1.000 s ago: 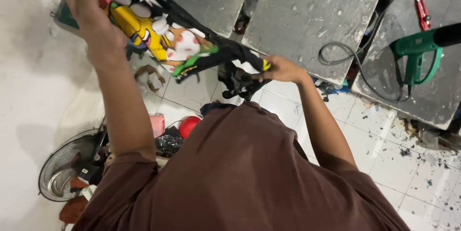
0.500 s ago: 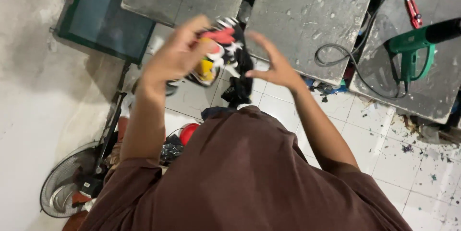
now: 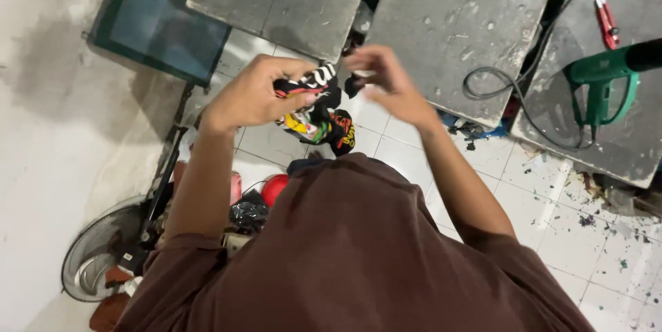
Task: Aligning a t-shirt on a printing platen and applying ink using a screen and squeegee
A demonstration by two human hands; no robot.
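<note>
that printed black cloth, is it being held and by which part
Yes. The left hand grips the bunched printed black cloth at its upper end; the rest hangs below. The right hand pinches its top edge.

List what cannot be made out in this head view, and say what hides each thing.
- Printed cloth: bunched in the left hand, so its design and full shape are hidden.
- Right hand: blurred; whether its grip touches the cloth is unclear.
- Green power tool: cut off by the right edge.
- Floor clutter beside the fan: covered by the brown shirt.
</note>
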